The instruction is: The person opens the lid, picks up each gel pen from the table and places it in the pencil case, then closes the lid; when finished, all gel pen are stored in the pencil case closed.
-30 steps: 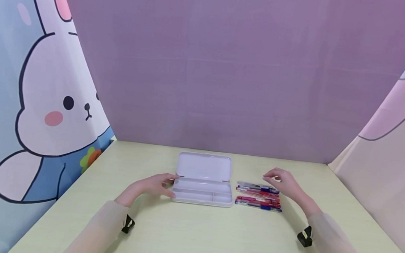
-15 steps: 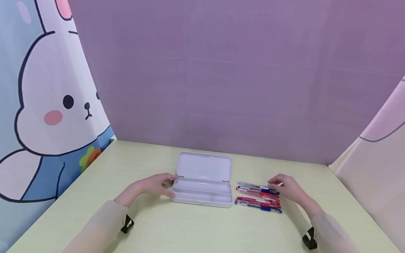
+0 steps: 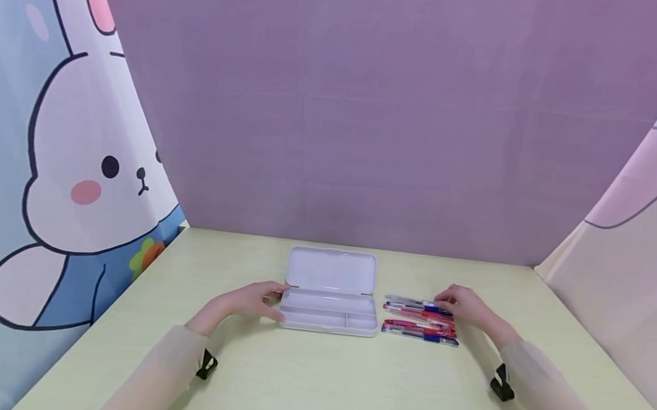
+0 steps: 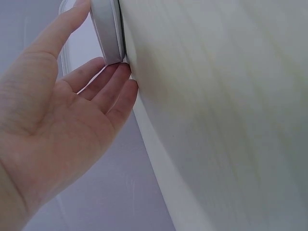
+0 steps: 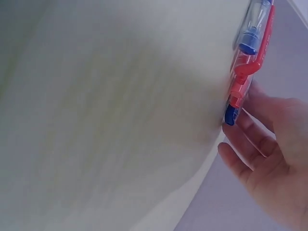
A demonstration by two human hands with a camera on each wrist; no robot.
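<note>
A white pencil case (image 3: 328, 321) lies with its lid (image 3: 330, 270) raised, and its compartments look bare. My left hand (image 3: 250, 299) grips its left end, thumb at the near corner and fingers at the far one; the left wrist view shows the palm (image 4: 62, 110) beside the case's end wall (image 4: 107, 31). To the right of the case, several red, blue and clear pens (image 3: 419, 328) lie side by side. My right hand (image 3: 466, 305) pinches the capped end of the farthest pen (image 3: 407, 300). Pens in front partly hide those fingertips in the right wrist view.
The pale table (image 3: 319, 378) ends at a purple cloth (image 3: 354, 138) behind. A rabbit-print curtain (image 3: 94, 205) hangs on the left and a pink and cream one (image 3: 637, 271) on the right. Each wrist wears a black mount (image 3: 502, 384).
My right hand has come down from above the row, slightly right and toward me, onto the end of the farthest pen. The left hand and pencil case have stayed put.
</note>
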